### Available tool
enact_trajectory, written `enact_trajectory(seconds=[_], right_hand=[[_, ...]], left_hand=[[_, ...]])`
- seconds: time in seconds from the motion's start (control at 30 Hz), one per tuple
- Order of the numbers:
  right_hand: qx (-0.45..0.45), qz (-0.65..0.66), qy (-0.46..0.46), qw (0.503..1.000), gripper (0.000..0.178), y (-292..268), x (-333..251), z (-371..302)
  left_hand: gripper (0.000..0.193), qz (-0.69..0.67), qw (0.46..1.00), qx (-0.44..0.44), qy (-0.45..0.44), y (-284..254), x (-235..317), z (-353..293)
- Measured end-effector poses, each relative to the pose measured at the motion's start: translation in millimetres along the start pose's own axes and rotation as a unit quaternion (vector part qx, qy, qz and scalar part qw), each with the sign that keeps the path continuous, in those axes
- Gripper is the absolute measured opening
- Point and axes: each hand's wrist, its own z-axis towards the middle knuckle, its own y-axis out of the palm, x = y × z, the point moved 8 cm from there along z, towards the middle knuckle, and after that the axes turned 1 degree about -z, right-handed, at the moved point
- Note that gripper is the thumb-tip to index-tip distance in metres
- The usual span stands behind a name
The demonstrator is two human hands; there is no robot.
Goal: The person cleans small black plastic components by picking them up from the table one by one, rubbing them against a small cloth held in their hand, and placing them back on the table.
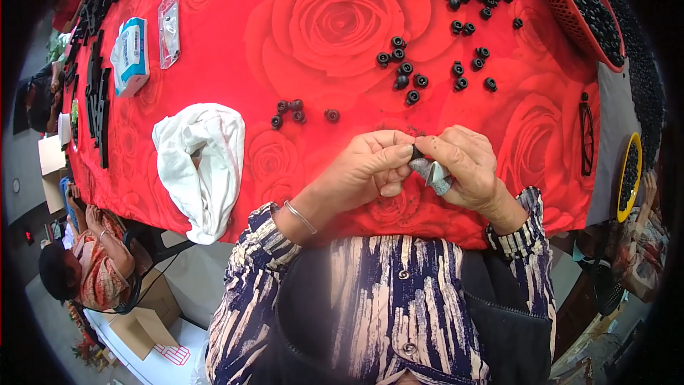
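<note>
My left hand [360,167] is pinched at the front of the red-covered table, with a small black part [416,151] at its thumb and fingertips. Facing it, my right hand [467,167] is closed around a small grey tool [439,184], which looks wrapped in cloth and has a flat, pale, pointed piece. The fingertips of both hands meet at the black part, most of which they hide. A few round black parts with a hole in the end [297,115] lie beyond my left hand, and a loose cluster of the same parts [405,69] lies further back.
A crumpled white cloth [171,164] lies at the left, near a tissue pack [130,57] and a clear plastic case [169,32]. A red basket [559,18] of black parts stands far right. Black-framed glasses [586,135] and a yellow-rimmed tray [622,199] are at the right. People sit at both sides.
</note>
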Motion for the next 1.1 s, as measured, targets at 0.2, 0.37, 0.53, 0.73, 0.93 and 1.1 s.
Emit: enact_trajectory(seconds=[0.2, 0.37, 0.53, 0.73, 0.93, 1.1], right_hand=[[0.027, -0.013, -0.035, 0.999, 0.043, -1.5, -8.9, 1.9], [0.041, -0.022, -0.022, 0.999, 0.027, -5.1, -2.5, 0.9], [0.009, -0.063, 0.071, 0.995, 0.022, -3.8, 22.9, 1.3], [0.040, -0.197, 0.111, 0.973, 0.028, 2.6, 27.5, 9.5], [-0.012, -0.292, 0.089, 0.952, 0.031, 18.0, 35.0, 13.6], [-0.046, -0.270, 0.113, 0.955, 0.030, 15.5, 39.5, 13.5]], left_hand=[[0.015, -0.021, 1.000, -0.002, 0.001, 6.8, 3.7, -4.4], [0.015, 0.254, 0.951, 0.112, 0.135, 4.5, 37.2, -14.2], [0.009, 0.588, 0.626, 0.280, 0.430, 13.8, 97.3, -50.3], [0.011, 0.739, 0.389, 0.357, 0.417, 18.3, 107.8, -56.8], [0.013, 0.756, 0.323, 0.383, 0.421, 26.0, 110.9, -59.8], [0.016, 0.680, 0.432, 0.309, 0.505, 37.1, 101.2, -65.4]])
